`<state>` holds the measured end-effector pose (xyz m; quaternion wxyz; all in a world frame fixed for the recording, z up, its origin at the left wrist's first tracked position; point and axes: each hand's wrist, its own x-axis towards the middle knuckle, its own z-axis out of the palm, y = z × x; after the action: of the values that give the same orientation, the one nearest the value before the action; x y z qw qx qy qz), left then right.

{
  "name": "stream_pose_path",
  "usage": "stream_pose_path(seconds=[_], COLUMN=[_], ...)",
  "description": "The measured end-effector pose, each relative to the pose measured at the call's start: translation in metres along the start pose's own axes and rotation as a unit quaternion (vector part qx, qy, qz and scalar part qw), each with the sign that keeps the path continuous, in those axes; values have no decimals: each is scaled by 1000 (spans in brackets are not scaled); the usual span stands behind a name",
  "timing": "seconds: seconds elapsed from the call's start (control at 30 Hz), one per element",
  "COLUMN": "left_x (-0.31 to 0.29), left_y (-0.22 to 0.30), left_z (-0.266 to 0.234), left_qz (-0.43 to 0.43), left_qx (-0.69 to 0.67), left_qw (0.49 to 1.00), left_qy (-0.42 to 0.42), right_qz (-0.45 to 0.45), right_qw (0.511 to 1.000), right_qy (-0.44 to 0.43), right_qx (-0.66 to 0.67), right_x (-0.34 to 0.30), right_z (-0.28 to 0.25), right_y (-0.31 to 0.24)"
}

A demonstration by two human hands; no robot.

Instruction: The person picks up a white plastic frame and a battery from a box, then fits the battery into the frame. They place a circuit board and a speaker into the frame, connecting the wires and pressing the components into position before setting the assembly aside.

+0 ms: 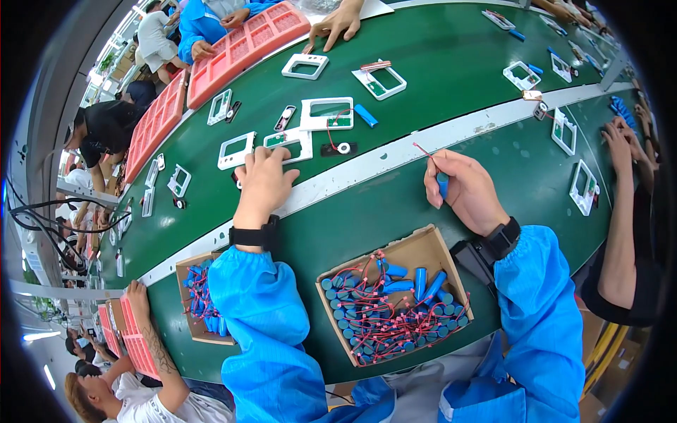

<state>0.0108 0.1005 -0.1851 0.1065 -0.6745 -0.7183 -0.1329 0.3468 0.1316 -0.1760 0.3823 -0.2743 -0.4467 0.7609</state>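
Observation:
My right hand [467, 189] grips a blue cylindrical battery [442, 185], its thin red lead [423, 150] sticking up past the fingertips. On the belt, my left hand [265, 182] reaches out with fingers apart; its fingertips touch the near edge of a white plastic frame [305, 148] with a green board inside. Just beyond lies another white frame [330, 125], wired to a small round part [343, 148], with a loose blue battery [365, 115] beside it. In front of me, an open cardboard box [430, 243] holds many blue batteries with red leads.
A second battery box [199, 333] stands left of my left sleeve. A raised white rail [381, 163] crosses between my bench and the green belt [430, 77]. Red trays [250, 44] line the far side, where a co-worker's hand [338, 25] rests. Another person's arm [619, 204] is at right.

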Motion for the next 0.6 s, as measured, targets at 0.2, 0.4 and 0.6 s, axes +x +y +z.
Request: stream_pose_path(seconds=[0.2, 0.4, 0.6], left_x=[17, 6, -11], left_y=[12, 66, 70], left_z=[-50, -82, -59], left_qz=[18, 86, 275], left_qx=[-119, -260, -160], left_qw=[977, 908, 919], left_qy=[-176, -317, -234], right_qz=[-32, -115, -117], right_qw=[991, 966, 967], right_qy=[39, 43, 38], right_qx=[-125, -228, -223], right_x=[4, 6, 7], right_z=[-7, 3, 8], right_y=[9, 18, 22])
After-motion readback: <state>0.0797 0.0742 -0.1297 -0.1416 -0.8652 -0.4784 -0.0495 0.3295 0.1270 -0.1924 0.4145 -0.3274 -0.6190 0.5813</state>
